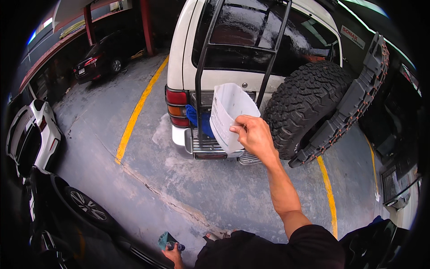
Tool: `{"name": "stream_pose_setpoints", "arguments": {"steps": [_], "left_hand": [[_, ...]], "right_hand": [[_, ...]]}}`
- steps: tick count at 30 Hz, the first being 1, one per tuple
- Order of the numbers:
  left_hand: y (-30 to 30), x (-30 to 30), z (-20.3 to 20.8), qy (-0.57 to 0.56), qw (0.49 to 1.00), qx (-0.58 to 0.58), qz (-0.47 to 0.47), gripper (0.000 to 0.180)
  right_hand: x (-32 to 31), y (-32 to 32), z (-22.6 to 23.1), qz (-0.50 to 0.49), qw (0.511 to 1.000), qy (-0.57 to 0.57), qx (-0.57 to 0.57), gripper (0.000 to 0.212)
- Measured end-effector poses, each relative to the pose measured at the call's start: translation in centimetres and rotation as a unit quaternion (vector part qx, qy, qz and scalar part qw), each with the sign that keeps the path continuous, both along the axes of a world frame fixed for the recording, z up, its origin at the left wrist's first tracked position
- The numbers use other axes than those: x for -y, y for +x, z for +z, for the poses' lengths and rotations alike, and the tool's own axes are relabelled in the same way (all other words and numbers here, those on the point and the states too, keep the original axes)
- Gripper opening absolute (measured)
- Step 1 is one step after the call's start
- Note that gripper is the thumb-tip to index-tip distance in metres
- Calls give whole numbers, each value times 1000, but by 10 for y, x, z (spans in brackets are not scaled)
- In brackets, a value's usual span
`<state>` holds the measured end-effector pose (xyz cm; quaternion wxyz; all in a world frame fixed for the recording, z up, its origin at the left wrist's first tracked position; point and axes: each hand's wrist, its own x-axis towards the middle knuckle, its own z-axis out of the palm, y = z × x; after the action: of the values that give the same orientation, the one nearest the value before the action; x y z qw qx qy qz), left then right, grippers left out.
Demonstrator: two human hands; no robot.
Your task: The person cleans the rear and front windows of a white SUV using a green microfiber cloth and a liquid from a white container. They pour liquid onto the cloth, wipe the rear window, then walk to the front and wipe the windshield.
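My right hand [254, 134] is stretched out ahead and pinches the rim of a white, translucent plastic container [222, 117] with an open top. The container hangs in front of the rear ladder [200, 80] of a white off-road vehicle [181, 49], above its bumper step. Behind it, a blue cloth [193, 115] lies on the bumper and is partly hidden. Low in the picture, my left hand [174, 255] is closed around a teal-and-dark object [165, 240], whose kind I cannot make out.
A large spare tyre [304, 96] and a dark traction board [358, 89] stick out from the vehicle's right rear. Dark and white cars [45, 134] stand along the left. Yellow lines [142, 107] mark the wet-looking grey floor. A red post [146, 27] rises at the back.
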<state>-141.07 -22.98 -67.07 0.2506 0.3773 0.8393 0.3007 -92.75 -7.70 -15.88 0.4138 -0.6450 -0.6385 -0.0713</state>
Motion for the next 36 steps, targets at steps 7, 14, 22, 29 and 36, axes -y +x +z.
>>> {"name": "stream_pose_setpoints", "arguments": {"steps": [7, 14, 22, 29, 36], "left_hand": [[-5, 61, -8, -45, 998, -39, 26, 75], [-29, 68, -19, 0, 930, -45, -364, 67], [11, 42, 0, 43, 991, 18, -123, 42], [18, 19, 17, 91, 979, 118, -142, 24], [9, 30, 12, 137, 959, 194, -154, 31]], "right_hand": [[60, -88, -144, 134, 917, -341, -162, 19], [27, -75, -228, 213, 770, -533, -278, 31], [-65, 155, 109, 87, 946, -131, -285, 28], [-63, 138, 179, -59, 983, -32, -171, 29], [-3, 51, 49, -60, 997, 43, 18, 19]]}}
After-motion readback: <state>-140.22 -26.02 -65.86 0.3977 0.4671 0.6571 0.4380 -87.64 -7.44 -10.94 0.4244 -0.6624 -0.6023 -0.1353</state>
